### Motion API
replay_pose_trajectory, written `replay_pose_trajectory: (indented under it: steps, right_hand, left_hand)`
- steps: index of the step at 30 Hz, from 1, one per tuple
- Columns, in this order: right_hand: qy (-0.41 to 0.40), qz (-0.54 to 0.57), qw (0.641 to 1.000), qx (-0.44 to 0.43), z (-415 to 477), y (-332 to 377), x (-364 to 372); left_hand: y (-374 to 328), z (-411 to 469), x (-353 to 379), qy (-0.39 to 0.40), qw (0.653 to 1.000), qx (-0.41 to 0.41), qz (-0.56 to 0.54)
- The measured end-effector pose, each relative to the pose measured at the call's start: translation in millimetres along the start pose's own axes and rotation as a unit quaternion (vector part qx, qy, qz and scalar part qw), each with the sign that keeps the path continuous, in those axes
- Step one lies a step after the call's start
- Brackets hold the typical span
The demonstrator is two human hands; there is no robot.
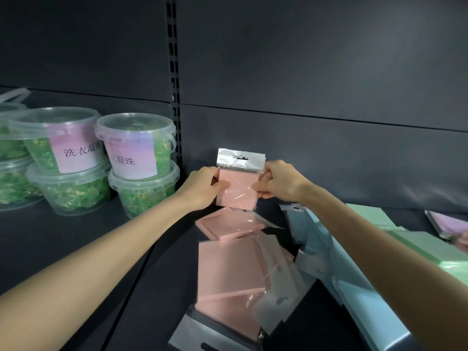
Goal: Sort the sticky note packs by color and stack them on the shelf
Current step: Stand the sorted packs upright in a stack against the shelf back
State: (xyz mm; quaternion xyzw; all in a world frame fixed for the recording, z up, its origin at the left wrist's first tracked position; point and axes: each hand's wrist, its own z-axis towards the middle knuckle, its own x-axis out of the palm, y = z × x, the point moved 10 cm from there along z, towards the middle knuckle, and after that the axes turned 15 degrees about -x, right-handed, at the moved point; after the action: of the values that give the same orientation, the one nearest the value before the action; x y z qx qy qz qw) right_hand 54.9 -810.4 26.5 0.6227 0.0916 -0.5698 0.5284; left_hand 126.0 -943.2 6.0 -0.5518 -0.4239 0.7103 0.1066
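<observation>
Shelf (76, 236): left hand (202, 186), right hand (281, 182) pinch pack (238, 188) edges

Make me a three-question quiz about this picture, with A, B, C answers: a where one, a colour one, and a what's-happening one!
1. Where are the tubs? A. left of the held pack B. right of it C. on it
2. The held pack's colour? A. blue B. green C. pink
3. How is it held? A. lying flat B. upright, between left hand and right hand C. by one hand
Answers: 1 A, the tubs stand past the left hand. 2 C, pink shows between the hands. 3 B, both hands pinch its sides.
</observation>
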Motion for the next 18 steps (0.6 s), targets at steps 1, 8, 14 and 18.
replay_pose_trajectory:
  steps: [1, 8, 14, 18]
  right_hand:
    - [0.0, 0.001, 1.0, -0.002, 0, 1, 0]
    - [-0.062, -0.019, 0.998, 0.014, 6, -5, -6]
    - [-0.08, -0.069, 0.993, 0.045, 2, -16, -8]
    - [-0.054, -0.103, 0.992, 0.041, -7, -12, -12]
  left_hand:
    - [0, -1, -1, 0.001, 1.0, -0.003, 0.001]
    - [-3, 0, -2, -0.035, 0.998, -0.015, 0.048]
    - [6, 3, 2, -0.027, 0.997, -0.033, 0.063]
    - [0, -10, -10, -0.067, 0.992, -0.035, 0.098]
